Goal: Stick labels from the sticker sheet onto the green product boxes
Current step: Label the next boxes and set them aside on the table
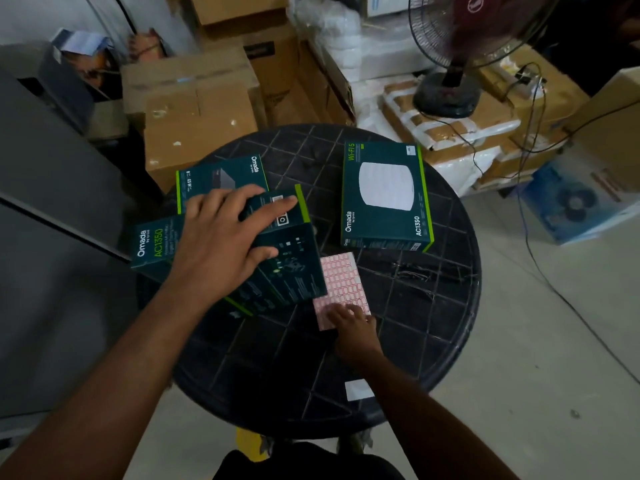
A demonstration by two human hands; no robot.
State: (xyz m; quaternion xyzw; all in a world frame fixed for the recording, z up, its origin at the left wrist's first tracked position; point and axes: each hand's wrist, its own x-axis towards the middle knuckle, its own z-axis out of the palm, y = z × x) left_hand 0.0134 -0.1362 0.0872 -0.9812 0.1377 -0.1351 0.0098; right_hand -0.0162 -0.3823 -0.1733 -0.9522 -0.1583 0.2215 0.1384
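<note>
On the round black table point(398, 341) lie three dark green product boxes. My left hand point(221, 233) rests spread on top of the tilted near-left green box point(291, 271), fingers stretched over its upper edge. Behind it lies a smaller green box point(221, 178). A third green box point(384, 199) with a white disc picture lies flat at the right. The pink sticker sheet point(341, 282) lies in front, partly under the tilted box. My right hand point(353, 323) has its fingertips on the sheet's near edge; whether it pinches a label is hidden.
A small white paper point(358, 389) lies near the table's front edge. Cardboard cartons point(197, 112) crowd the floor behind the table. A standing fan point(450, 88) sits on taped parcels at the back right, with cables trailing across the floor. A grey cabinet point(52, 202) stands left.
</note>
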